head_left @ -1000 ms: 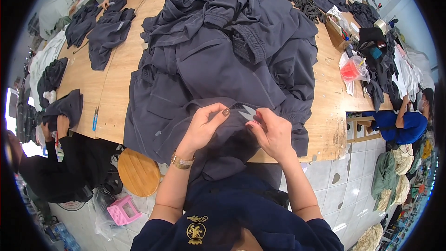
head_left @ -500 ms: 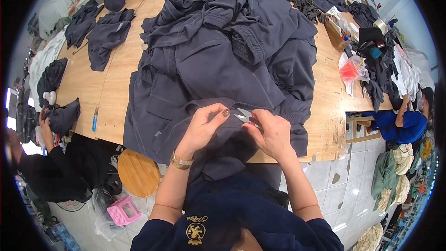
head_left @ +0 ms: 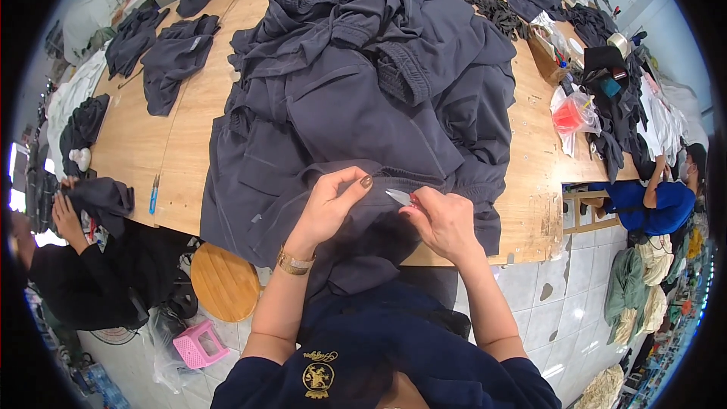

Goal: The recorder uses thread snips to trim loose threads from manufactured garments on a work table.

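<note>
My left hand (head_left: 329, 210) is closed, thumb against the fingers, pinching the near edge of a dark grey garment (head_left: 356, 231). This garment hangs over the table's front edge towards my lap. My right hand (head_left: 447, 226) grips a pair of thread snips (head_left: 398, 197); most of the handle is hidden in the fist. The blades point left towards my left thumb, a short gap away, and look closed together. Beyond both hands rises a large heap of dark grey garments (head_left: 356, 110) with gathered elastic waistbands.
Folded garments (head_left: 178, 60) and a blue-handled tool (head_left: 154, 195) lie on the wooden table (head_left: 541, 212) to the left. A cup of red drink (head_left: 569, 116) stands at the right. Co-workers handle cloth at the left and far edges; a round wooden stool (head_left: 225, 280) is below.
The snips' blades have come together from being apart, and my right hand has shifted slightly. My left hand stays on the cloth. The left co-worker has moved a dark cloth.
</note>
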Motion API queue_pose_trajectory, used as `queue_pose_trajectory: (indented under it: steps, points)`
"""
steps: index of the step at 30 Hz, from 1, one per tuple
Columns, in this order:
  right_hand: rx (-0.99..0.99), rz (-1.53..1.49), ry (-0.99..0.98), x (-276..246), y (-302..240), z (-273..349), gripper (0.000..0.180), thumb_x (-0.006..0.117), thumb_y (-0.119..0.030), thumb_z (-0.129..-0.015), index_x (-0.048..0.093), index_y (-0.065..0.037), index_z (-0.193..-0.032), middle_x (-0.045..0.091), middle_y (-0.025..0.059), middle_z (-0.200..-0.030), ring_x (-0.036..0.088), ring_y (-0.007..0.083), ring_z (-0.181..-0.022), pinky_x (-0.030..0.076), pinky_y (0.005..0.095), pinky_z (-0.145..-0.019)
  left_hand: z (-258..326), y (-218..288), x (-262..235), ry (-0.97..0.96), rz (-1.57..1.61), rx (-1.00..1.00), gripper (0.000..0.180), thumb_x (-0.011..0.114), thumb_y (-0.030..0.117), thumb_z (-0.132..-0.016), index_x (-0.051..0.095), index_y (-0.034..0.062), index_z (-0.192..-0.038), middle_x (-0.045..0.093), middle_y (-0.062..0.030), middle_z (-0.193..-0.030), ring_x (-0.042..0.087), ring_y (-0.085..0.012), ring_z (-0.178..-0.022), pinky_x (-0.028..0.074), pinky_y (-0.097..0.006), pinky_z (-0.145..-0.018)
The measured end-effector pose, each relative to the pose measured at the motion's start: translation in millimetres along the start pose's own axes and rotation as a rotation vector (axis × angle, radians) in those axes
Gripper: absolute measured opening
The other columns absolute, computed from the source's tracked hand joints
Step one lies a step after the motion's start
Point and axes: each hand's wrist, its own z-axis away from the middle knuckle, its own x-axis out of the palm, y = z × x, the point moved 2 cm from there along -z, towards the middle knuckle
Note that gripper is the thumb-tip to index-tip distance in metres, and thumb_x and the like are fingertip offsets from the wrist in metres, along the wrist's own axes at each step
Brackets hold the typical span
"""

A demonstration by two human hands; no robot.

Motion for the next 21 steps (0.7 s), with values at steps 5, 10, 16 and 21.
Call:
queue_pose_trajectory:
  steps: [5,10,16,21]
  points:
    - [-0.012,-0.002,-0.005,1.8,-2.8,-2.8,0.031,0.061,-0.038,-0.083,0.052,-0.009,-0.075,0.055,0.0037,-0.062,0.054,0.0221,-0.05,0.04,0.0312,-0.047,0.6,0.7,0.2,-0.019,-0.014,-0.004,0.02,0.053,0.018,-0.091,0.056,0.0007,-0.081,0.048,0.0072,-0.068,0.039,-0.0008,-0.062,0.033,-0.019,-0.055]
    - [-0.002,0.019,-0.051,-0.2,-6.7,-6.6,0.028,0.064,-0.034,-0.08,0.056,-0.008,-0.077,0.057,0.0055,-0.065,0.057,0.0249,-0.055,0.041,0.033,-0.05,1.2,1.9,1.9,-0.023,-0.021,-0.007,0.021,0.053,0.018,-0.091,0.056,0.0007,-0.081,0.047,0.0072,-0.068,0.039,-0.001,-0.063,0.033,-0.019,-0.055]
    - [-0.023,0.104,-0.049,-2.9,-6.4,-7.6,0.027,0.065,-0.034,-0.079,0.055,-0.009,-0.076,0.056,0.0038,-0.064,0.056,0.0235,-0.054,0.04,0.0321,-0.05,0.3,2.4,2.0,-0.024,-0.015,0.038,0.021,0.053,0.018,-0.091,0.054,-0.0001,-0.081,0.046,0.0067,-0.069,0.039,-0.0016,-0.066,0.034,-0.019,-0.06]
    - [-0.013,0.073,-0.026,-3.5,-4.2,-3.3,0.028,0.066,-0.035,-0.078,0.055,-0.009,-0.077,0.056,0.0029,-0.064,0.055,0.0227,-0.054,0.039,0.032,-0.051,-0.3,0.3,-1.4,-0.003,-0.015,0.013,0.02,0.053,0.017,-0.091,0.054,0.0,-0.08,0.047,0.0067,-0.069,0.039,-0.0017,-0.066,0.034,-0.019,-0.06]
